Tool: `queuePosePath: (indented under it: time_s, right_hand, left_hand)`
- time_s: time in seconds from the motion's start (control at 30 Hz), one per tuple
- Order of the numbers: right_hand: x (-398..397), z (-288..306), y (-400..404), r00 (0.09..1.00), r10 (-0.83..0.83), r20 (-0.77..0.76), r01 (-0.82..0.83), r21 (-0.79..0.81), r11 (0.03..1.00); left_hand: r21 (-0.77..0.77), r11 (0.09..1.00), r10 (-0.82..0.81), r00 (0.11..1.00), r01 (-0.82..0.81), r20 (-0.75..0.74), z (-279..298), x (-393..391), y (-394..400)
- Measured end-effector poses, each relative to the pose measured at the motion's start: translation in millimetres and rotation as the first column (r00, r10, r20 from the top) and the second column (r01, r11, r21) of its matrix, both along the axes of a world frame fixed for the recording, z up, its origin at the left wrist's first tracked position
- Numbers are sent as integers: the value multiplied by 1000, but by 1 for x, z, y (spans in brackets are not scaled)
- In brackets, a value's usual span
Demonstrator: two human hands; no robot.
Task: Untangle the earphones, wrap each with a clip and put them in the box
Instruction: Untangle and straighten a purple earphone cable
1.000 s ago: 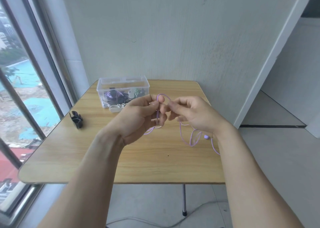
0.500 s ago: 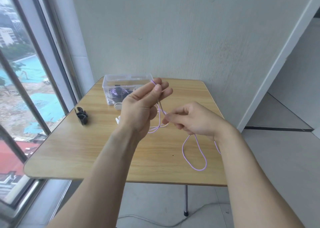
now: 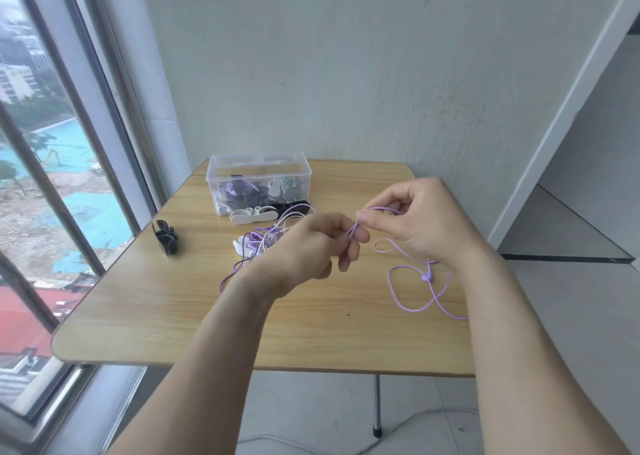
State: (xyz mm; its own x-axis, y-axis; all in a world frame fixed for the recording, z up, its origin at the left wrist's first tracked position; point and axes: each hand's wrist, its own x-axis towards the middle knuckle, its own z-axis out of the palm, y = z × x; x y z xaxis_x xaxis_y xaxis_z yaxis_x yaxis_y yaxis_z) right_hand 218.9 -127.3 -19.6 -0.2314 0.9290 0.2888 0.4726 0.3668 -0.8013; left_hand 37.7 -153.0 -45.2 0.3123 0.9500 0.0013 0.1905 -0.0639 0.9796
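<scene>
While both of my hands meet over the middle of the table (image 3: 173,316), the whole job turns on one short stretch of purple cord (image 3: 415,307) pinched between them. My left hand (image 3: 311,247) has its fingers curled round the cord at its fingertips, and my right hand (image 3: 415,222), just beside and a little higher, pinches the same strand between thumb and forefinger — the two grips almost touch. From that pinch the cord runs two ways. To the left and away from me it leads into the tangle (image 3: 266,240), where purple and white cords cross over one another just behind my left hand. To the right it drops under my right wrist and lies on the wood in loose open loops, with a small purple earbud or slider (image 3: 428,276) partway along; I cannot tell which. So the freed length trails right and the knot lies left, nearer my left hand.

The cord looks thin, limp and smooth, likely to slide rather than hold shape. Beyond the tangle stands the clear box (image 3: 258,167), open-topped, with wrapped sets already inside; a white clip (image 3: 252,216) lies against its front and a black clip (image 3: 166,238) sits well apart near the window side. My judgement — untangling is under way, wrapping not yet begun.
</scene>
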Motion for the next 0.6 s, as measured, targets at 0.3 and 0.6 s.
queuePosePath:
  time_s: [0.3, 0.6]
  right_hand:
    - [3, -9, 3, 985, 46, 164, -20, -157, 987]
    - [-31, -5, -13, 924, 220, 313, -139, -263, 955]
  left_hand:
    - [-191, 981, 106, 743, 29, 660, 10, -4, 2]
    - [-68, 930, 355, 837, -361, 417, 1, -6, 6]
